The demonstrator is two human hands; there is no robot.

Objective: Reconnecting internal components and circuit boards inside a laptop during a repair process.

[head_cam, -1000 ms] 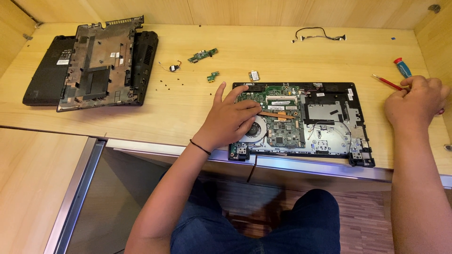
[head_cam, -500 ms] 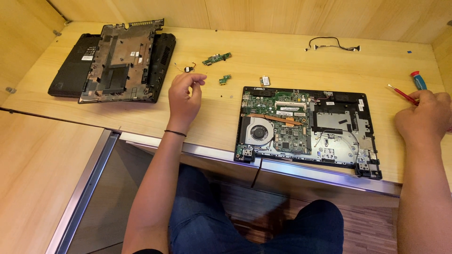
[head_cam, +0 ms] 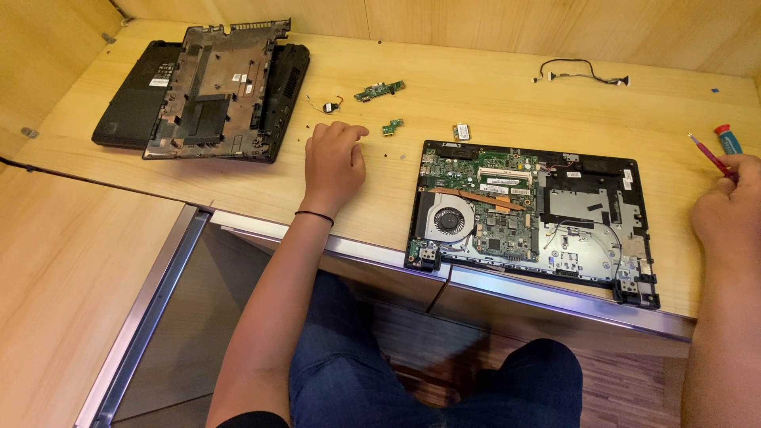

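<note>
My left hand [head_cam: 333, 158] rests on the wooden table [head_cam: 238, 186], left of the opened laptop base [head_cam: 594, 170]. Its fingers are curled down and hide the fingertips, so I cannot tell whether anything is pinched. Tiny loose screws [head_cam: 386, 154] lie around it. The laptop base shows a green motherboard [head_cam: 507, 230] and a round fan [head_cam: 449, 218]. At the right edge my right hand [head_cam: 729, 210] is closed on a thin red screwdriver [head_cam: 708, 153], which points away toward the back of the table.
A black bottom cover [head_cam: 214, 95] lies on another black panel at the back left. Two small green boards [head_cam: 379, 91] [head_cam: 392, 127], a small card [head_cam: 461, 131], a wired coin cell [head_cam: 326, 105] and a thin cable [head_cam: 583, 75] are scattered behind. A blue-and-red tool [head_cam: 728, 139] sits next to the screwdriver.
My left hand left the laptop's fan area, lifted with fingers pinched, and now sits down on the table to the left near the screws. The right hand has stayed on the screwdriver.
</note>
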